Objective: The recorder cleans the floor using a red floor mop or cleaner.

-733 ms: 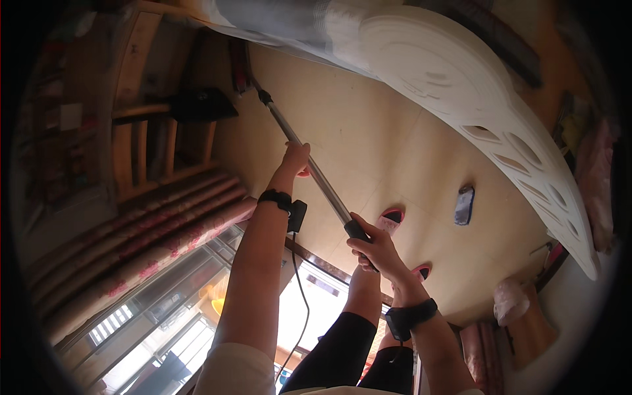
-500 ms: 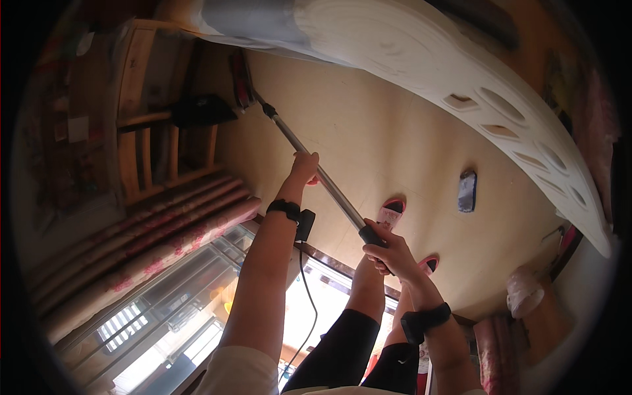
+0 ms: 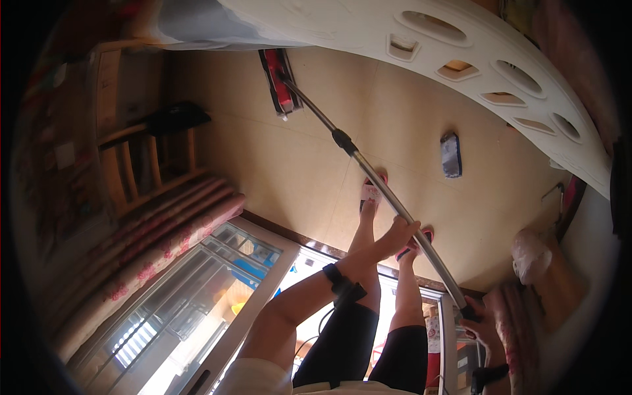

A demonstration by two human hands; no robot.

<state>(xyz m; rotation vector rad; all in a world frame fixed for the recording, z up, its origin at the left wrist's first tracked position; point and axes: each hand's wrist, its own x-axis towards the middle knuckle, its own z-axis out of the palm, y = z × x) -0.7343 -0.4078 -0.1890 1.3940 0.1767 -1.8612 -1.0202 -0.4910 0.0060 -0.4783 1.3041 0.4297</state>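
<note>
The left hand (image 3: 399, 237) is curled around the metal pole (image 3: 380, 186) of a mop, thumb and fingers wrapped close on it, below the pole's middle. The right hand (image 3: 484, 324) grips the dark handle (image 3: 469, 311) at the pole's near end, its fingers bent around it, though part of that hand is in shadow. Each wrist carries a black strap; the left one (image 3: 338, 279) bears a small dark box with a cable. From the hands the pole slants away up and to the left, passing a black collar (image 3: 343, 140), to the red and dark mop head (image 3: 282, 82), which rests on the tan floor (image 3: 296, 174) near the upper edge of the view. Beneath the pole are the person's feet in pink slippers (image 3: 370, 191). Right of the pole, well apart from the mop head, a flat blue-grey item (image 3: 451, 156) lies on the floor. A white panel (image 3: 421, 26) with oval and angular cut-outs arches across the top and right. To the left stand a wooden frame (image 3: 155, 161) with a black object (image 3: 176, 118) against it and long floral rolls (image 3: 148, 266), beside a glazed door (image 3: 197, 299). A pale plastic bag (image 3: 532, 255) sits at the far right.
</note>
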